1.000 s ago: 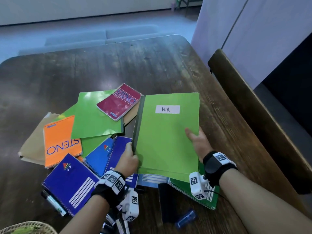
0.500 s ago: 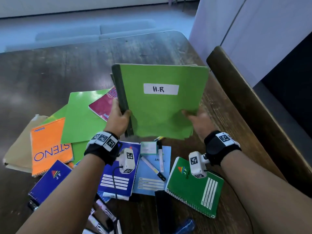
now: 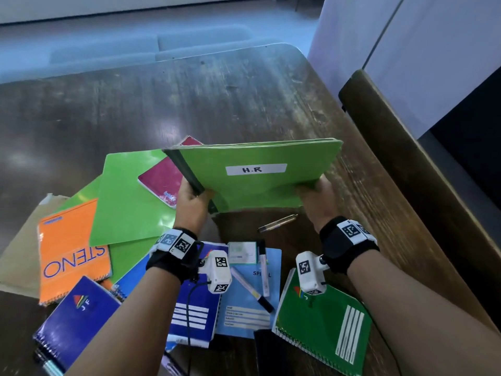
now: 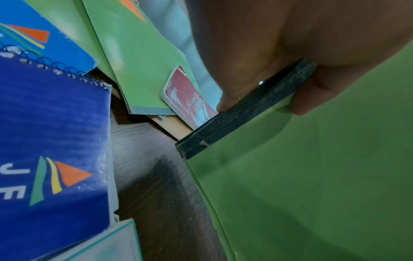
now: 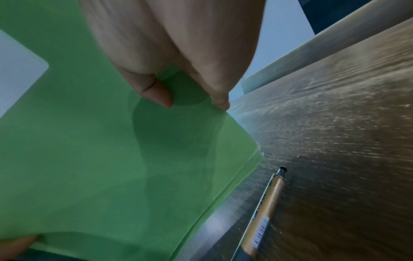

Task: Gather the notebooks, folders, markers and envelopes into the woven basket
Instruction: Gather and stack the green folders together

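Observation:
A green folder (image 3: 260, 183) labelled "H.R" with a dark spine (image 4: 245, 109) is held up off the table (image 3: 189, 99) by both hands. My left hand (image 3: 191, 203) grips its spine side, thumb on the cover. My right hand (image 3: 315, 198) pinches the opposite edge (image 5: 178, 141). Below lie a gold pen (image 3: 276, 223), two white markers (image 3: 252, 289) on a light blue notebook (image 3: 244, 313), a green spiral notebook (image 3: 322, 324), blue notebooks (image 3: 73, 318), an orange steno pad (image 3: 70, 253), a red steno pad (image 3: 162, 177), green folders (image 3: 130, 202) and a brown envelope (image 3: 19, 256). The basket is out of view.
A wooden chair back (image 3: 423, 175) runs along the table's right edge. The far half of the dark wooden table holds nothing. A dark object (image 3: 268, 354) lies at the near edge by the green spiral notebook.
Both hands have raised the green H.R folder off the pile and tipped it flatter, uncovering the gold pen, the markers and the light blue notebook beneath.

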`<state>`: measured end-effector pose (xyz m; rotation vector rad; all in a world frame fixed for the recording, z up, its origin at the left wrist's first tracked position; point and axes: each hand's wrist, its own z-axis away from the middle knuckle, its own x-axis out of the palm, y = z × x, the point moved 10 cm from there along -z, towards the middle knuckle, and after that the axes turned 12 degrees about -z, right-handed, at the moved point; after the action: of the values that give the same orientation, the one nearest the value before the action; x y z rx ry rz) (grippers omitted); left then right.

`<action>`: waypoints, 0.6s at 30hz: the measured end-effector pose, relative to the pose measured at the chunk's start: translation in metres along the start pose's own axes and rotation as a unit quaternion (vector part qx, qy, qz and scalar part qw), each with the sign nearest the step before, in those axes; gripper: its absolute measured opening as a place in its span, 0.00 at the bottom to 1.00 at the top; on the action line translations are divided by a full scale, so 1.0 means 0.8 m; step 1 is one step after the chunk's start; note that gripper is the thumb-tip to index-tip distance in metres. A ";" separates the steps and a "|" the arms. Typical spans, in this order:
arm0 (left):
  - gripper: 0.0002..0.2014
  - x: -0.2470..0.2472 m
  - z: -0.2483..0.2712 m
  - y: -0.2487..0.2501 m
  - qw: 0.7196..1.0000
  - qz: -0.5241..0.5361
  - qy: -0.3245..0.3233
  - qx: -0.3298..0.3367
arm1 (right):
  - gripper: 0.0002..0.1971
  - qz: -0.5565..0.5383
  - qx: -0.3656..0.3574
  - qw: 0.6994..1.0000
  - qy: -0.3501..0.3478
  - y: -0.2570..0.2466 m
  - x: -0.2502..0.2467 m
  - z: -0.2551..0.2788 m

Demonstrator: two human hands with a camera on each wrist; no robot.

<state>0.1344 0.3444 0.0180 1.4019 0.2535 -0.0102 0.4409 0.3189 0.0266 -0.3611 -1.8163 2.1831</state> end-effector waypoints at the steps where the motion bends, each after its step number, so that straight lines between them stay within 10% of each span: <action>1: 0.22 -0.002 0.000 -0.004 1.000 0.004 0.005 0.002 | 0.17 -0.003 -0.002 1.000 -0.004 0.002 0.002 -0.001; 18: 0.24 -0.010 0.003 -0.026 0.992 -0.087 -0.087 -0.037 | 0.14 -0.064 0.100 0.993 -0.021 0.057 0.012 0.007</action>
<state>0.1239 0.3377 -0.0003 1.2929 0.2277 -0.2631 0.4278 0.3097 -0.0172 -0.1536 -1.5759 2.2707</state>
